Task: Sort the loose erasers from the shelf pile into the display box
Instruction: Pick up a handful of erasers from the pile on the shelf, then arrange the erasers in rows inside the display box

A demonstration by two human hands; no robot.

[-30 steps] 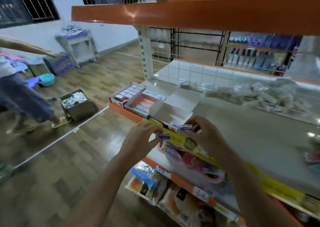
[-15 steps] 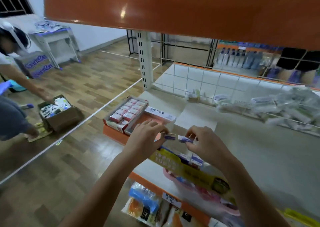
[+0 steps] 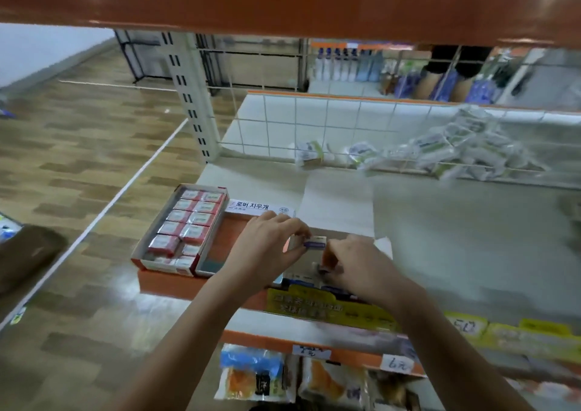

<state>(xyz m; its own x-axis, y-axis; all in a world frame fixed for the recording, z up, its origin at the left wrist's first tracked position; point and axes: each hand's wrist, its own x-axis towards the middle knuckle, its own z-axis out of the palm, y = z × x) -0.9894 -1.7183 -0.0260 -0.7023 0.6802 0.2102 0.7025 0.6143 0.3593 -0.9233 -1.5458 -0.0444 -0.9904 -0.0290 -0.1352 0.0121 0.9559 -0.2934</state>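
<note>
Both hands have dropped lower over the open box [image 3: 341, 247]. Left hand [image 3: 267, 250] pinches an eraser [image 3: 315, 242] at its end; right hand [image 3: 361, 266] has its fingers curled on another, largely hidden. Erasers look light, stiff, sleeve-wrapped; best gripped across the short sides. Filled box [image 3: 185, 225] sits left on the shelf [image 3: 456, 237].

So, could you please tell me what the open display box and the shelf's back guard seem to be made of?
The display box looks like thin matte cardboard: flat folded flaps with creased edges. The back guard looks like white-coated metal wire: thin bars crossing in a see-through grid. Blur leaves both uncertain.
</note>
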